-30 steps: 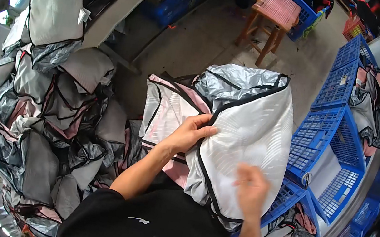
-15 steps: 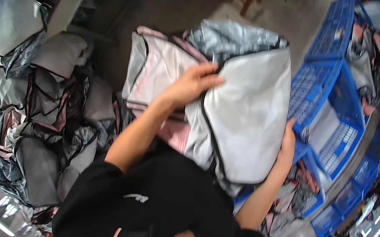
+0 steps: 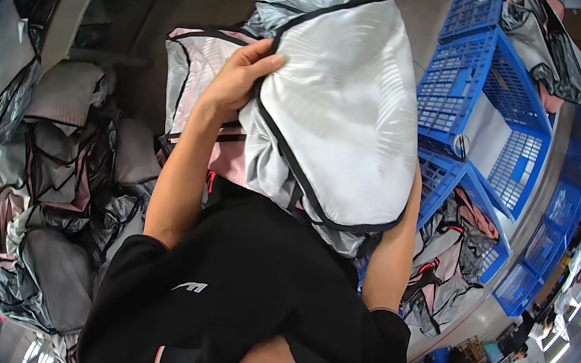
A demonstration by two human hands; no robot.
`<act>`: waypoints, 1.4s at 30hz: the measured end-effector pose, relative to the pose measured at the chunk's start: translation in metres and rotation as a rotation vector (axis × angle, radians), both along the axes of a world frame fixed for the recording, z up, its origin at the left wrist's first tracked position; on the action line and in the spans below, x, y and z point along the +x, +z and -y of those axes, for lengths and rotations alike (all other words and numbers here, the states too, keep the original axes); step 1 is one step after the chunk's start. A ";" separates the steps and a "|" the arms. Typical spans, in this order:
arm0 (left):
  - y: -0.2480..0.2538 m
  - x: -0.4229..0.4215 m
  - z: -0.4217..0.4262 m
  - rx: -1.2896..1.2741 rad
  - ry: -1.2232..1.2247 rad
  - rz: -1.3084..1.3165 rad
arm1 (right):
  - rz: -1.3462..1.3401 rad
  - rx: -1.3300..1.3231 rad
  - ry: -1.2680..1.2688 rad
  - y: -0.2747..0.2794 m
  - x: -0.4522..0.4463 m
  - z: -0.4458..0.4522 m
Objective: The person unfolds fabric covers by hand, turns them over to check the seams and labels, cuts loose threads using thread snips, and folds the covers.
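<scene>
A large white fabric piece with black edge binding (image 3: 344,108) is spread in front of my chest, with faint curved lines on its surface. My left hand (image 3: 246,69) pinches its black-bound left edge between thumb and fingers. The right forearm reaches up along the piece's right side; my right hand is hidden behind the fabric. Crinkled silver lining (image 3: 298,8) shows behind the piece's top edge. At the left, a pale pink fabric part with black binding (image 3: 207,60) hangs beside it, and a pink ribbed part (image 3: 228,161) shows below my left wrist.
Grey sewn pieces with black edging (image 3: 59,268) are heaped at my left. On my right stand stacked blue plastic crates (image 3: 450,81); more pink, grey and silver pieces (image 3: 440,267) lie in a lower crate. Another bundle (image 3: 550,50) sits at upper right.
The white piece and both hands have moved up and left in view. My right hand, visible at the right edge before, is now behind the fabric. The white face is turned more toward me.
</scene>
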State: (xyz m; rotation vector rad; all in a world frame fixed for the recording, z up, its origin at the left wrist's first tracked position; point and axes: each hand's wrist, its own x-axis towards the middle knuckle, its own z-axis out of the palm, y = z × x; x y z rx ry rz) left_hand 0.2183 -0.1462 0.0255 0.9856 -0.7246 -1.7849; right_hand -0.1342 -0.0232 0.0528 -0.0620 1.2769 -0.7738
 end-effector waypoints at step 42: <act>-0.042 0.147 -0.040 -0.013 0.577 1.109 | -0.646 -0.807 0.310 0.009 0.093 0.006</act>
